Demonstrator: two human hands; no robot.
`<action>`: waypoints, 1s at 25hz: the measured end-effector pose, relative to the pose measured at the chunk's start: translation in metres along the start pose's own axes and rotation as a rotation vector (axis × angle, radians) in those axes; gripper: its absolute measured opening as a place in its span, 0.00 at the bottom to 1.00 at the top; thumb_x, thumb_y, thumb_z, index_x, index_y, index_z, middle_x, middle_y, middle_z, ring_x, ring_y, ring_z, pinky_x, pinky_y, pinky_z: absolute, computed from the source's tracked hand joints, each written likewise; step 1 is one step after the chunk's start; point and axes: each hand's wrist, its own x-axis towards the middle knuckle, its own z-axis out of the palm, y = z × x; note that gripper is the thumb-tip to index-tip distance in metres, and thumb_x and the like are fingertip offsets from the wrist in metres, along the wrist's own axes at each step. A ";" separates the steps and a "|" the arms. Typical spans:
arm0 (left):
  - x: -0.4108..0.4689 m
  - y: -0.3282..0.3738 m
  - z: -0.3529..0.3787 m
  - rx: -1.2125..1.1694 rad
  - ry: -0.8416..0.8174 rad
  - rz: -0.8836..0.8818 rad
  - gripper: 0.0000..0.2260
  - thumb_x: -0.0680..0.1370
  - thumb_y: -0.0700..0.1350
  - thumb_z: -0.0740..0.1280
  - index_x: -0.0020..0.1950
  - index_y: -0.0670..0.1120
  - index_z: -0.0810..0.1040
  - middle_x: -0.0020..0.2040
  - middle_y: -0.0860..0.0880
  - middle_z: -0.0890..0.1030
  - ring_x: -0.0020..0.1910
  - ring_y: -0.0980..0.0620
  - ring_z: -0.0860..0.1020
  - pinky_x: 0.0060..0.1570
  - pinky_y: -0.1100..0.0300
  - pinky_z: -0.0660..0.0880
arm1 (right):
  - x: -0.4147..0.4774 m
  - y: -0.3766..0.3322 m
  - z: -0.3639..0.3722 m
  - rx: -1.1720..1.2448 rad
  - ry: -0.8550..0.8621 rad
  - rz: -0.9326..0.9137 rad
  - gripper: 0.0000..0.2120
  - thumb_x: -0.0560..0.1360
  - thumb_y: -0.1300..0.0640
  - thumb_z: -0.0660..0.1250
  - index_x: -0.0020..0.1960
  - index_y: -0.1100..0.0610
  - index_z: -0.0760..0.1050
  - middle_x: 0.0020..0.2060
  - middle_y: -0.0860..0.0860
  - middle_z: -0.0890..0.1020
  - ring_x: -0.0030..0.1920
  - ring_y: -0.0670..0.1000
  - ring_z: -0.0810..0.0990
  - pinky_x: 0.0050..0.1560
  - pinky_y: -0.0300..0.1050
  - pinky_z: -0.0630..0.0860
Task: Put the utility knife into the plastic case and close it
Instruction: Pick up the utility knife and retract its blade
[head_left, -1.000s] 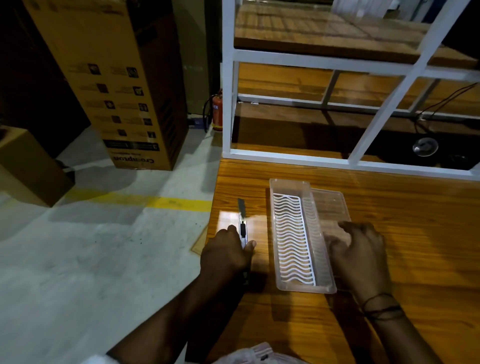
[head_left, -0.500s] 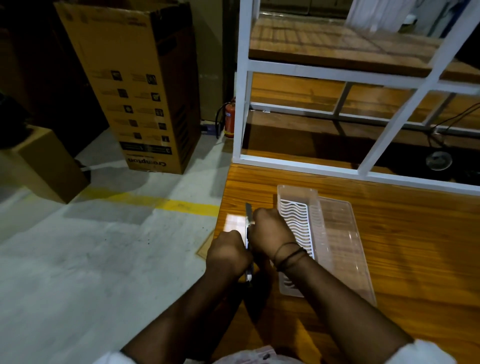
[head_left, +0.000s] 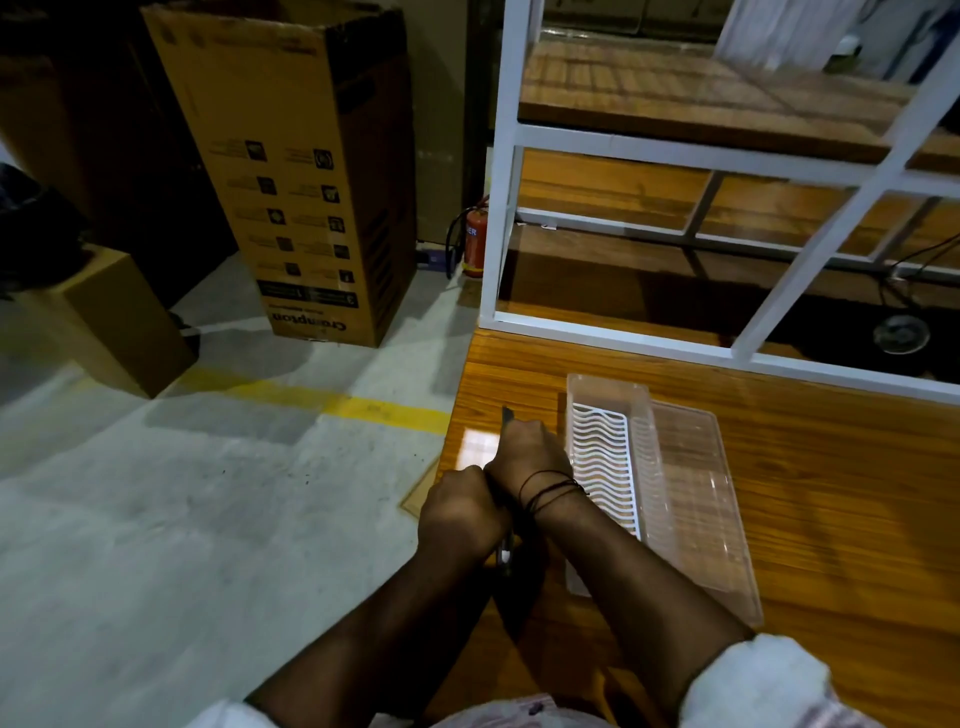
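Observation:
The utility knife (head_left: 506, 415) lies lengthwise near the left edge of the wooden table (head_left: 810, 493); only its dark blade tip and a bit of the handle end near my wrists show. My left hand (head_left: 460, 514) grips the near part of the handle. My right hand (head_left: 530, 457) has crossed over and closes on the front part of the knife. Just to the right lies the clear plastic case (head_left: 608, 395), open, with a white wavy insert (head_left: 602, 457) in its base and its transparent lid (head_left: 696, 499) folded flat to the right.
A white metal shelf frame (head_left: 501, 218) with wooden boards stands at the table's far edge. On the concrete floor to the left stand a tall cardboard box (head_left: 306, 171), a smaller box (head_left: 111, 317) and a red fire extinguisher (head_left: 474, 244). A yellow floor line (head_left: 363, 402) runs toward the table.
My right hand left the case lid and crossed left over the case onto the knife, joining my left hand. The knife stays on the table; the view has shifted left.

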 end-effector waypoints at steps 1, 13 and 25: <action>0.000 0.000 0.000 -0.010 0.001 -0.001 0.09 0.77 0.48 0.69 0.51 0.44 0.83 0.50 0.44 0.85 0.51 0.42 0.84 0.47 0.56 0.78 | 0.001 0.000 0.000 0.008 -0.005 0.003 0.19 0.69 0.58 0.75 0.59 0.60 0.80 0.54 0.60 0.84 0.54 0.62 0.84 0.47 0.51 0.81; -0.007 0.011 -0.020 -0.606 -0.020 0.016 0.12 0.75 0.50 0.78 0.45 0.43 0.81 0.39 0.44 0.84 0.29 0.52 0.84 0.27 0.59 0.82 | -0.009 0.042 -0.038 0.770 -0.004 0.005 0.11 0.71 0.55 0.77 0.48 0.61 0.82 0.39 0.58 0.86 0.41 0.59 0.87 0.40 0.56 0.84; -0.032 0.020 -0.020 -0.346 -0.266 0.608 0.50 0.69 0.47 0.82 0.80 0.63 0.52 0.52 0.62 0.77 0.37 0.59 0.80 0.41 0.66 0.81 | -0.035 0.097 -0.049 1.241 0.136 -0.053 0.12 0.73 0.59 0.75 0.55 0.61 0.83 0.42 0.60 0.87 0.39 0.54 0.85 0.36 0.46 0.79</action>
